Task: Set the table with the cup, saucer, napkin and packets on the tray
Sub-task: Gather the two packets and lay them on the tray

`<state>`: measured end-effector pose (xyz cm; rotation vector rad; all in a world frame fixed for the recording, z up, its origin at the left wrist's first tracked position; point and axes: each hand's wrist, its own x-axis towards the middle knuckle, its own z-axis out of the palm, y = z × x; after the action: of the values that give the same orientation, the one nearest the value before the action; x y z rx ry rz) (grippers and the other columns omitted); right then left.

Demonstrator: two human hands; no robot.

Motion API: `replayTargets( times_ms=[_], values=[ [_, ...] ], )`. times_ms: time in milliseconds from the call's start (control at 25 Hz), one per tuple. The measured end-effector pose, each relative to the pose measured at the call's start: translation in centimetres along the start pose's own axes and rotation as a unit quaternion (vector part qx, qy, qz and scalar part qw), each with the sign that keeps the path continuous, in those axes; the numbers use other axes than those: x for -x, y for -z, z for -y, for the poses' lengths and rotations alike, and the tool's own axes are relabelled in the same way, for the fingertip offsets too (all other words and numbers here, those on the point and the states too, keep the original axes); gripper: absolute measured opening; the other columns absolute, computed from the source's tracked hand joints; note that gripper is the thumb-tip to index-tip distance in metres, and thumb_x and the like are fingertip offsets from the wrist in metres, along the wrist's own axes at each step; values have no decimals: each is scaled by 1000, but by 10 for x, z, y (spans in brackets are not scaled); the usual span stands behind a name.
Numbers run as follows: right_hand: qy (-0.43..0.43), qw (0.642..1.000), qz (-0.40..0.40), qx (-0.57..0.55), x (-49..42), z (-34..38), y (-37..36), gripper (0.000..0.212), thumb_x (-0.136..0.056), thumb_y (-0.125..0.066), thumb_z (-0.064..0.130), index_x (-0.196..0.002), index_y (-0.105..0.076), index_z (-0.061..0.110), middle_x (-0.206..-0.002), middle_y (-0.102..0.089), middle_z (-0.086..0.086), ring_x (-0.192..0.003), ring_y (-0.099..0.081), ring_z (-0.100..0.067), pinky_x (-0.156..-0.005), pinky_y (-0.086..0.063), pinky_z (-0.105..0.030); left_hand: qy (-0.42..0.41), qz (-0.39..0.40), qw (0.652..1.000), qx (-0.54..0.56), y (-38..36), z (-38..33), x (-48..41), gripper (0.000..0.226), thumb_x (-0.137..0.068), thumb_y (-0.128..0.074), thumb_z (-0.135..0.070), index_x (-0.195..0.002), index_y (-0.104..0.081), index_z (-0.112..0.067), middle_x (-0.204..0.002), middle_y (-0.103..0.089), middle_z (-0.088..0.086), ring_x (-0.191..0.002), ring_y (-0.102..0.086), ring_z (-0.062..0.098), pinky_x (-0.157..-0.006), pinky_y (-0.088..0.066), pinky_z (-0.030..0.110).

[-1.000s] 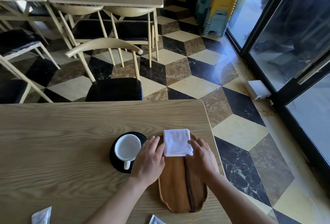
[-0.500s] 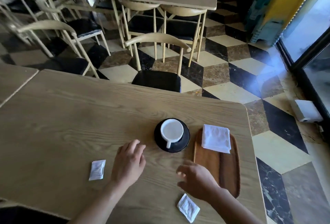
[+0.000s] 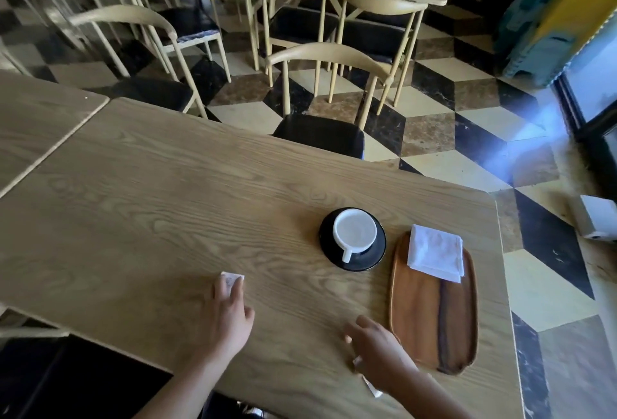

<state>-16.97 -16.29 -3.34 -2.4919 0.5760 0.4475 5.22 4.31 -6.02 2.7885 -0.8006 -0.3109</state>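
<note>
A white cup (image 3: 354, 230) stands on a black saucer (image 3: 365, 262) on the wooden table, just left of an oval wooden tray (image 3: 434, 321). A folded white napkin (image 3: 435, 256) lies on the tray's far end. My left hand (image 3: 230, 315) reaches forward, its fingertips pressed on a small white packet (image 3: 232, 279) whose far edge shows. My right hand (image 3: 377, 348) lies palm-down beside the tray's near left corner, over a second packet (image 3: 371, 388). Only slivers of that packet show by the thumb and wrist, so the grip is hidden.
The table (image 3: 167, 201) ends close to the right of the tray, with checkered floor beyond. A black-seated chair (image 3: 320, 134) is tucked in at the far side. A second table (image 3: 33, 124) adjoins on the left. More chairs and tables stand behind.
Both hands left the napkin on the tray and drew back toward me. The left hand moved onto the left packet, the right hand came over the near packet. My view swung left.
</note>
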Motion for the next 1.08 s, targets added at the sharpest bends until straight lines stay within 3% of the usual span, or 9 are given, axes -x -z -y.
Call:
replayTargets(
  times_ms=[240, 440, 560, 800, 920, 1080],
  values=[
    [-56, 989, -73, -114, -6, 3, 20, 24, -67, -72, 6, -85, -67, 20, -82, -53, 11, -76, -57, -13, -66, -40, -20, -94, -24, 995, -12, -7, -33, 21, 68, -48, -79, -14, -113, -65, -8, -112, -58, 16, -93, -53, 36, -79, -51, 46],
    [-84, 995, -26, 43, 29, -3, 11, 40, -72, -74, 23, -107, -56, 28, -104, -50, 5, -91, -60, -25, -71, -47, -34, -108, -19, 994, -4, -7, -41, 32, 68, -48, -81, -10, -115, -67, -9, -114, -61, 18, -95, -59, 38, -78, -54, 46],
    [-96, 994, -41, 18, 28, 11, -5, 42, -76, -72, 27, -113, -52, 25, -107, -47, 1, -95, -60, -29, -74, -46, -36, -124, -19, 992, 22, -9, -45, 41, 67, -46, -79, -8, -112, -67, -11, -112, -60, 14, -92, -59, 35, -76, -55, 42],
    [-83, 989, -101, -74, -20, 44, -8, 50, -79, -74, 30, -124, -52, 25, -109, -50, -1, -94, -61, -28, -75, -49, -34, -110, -11, 987, 121, -9, -46, 36, 37, -54, -73, 16, -80, -72, -11, -96, -65, 10, -80, -64, 31, -70, -56, 36],
    [-87, 988, -98, -80, -35, 50, -6, 54, -78, -76, 34, -125, -50, 25, -109, -51, -1, -93, -61, -28, -73, -51, -36, -66, -9, 983, 169, -6, -44, 28, 39, -57, -79, 9, -91, -73, -9, -93, -61, 9, -84, -62, 28, -76, -53, 37],
    [-98, 991, -81, -35, -40, 45, -5, 54, -79, -74, 37, -125, -47, 26, -110, -48, 0, -89, -61, -29, -64, -46, -34, -12, 32, 989, 145, -10, -44, 24, 54, -68, -82, -9, -119, -64, -5, -102, -55, 11, -96, -57, 30, -87, -48, 37]
  ],
)
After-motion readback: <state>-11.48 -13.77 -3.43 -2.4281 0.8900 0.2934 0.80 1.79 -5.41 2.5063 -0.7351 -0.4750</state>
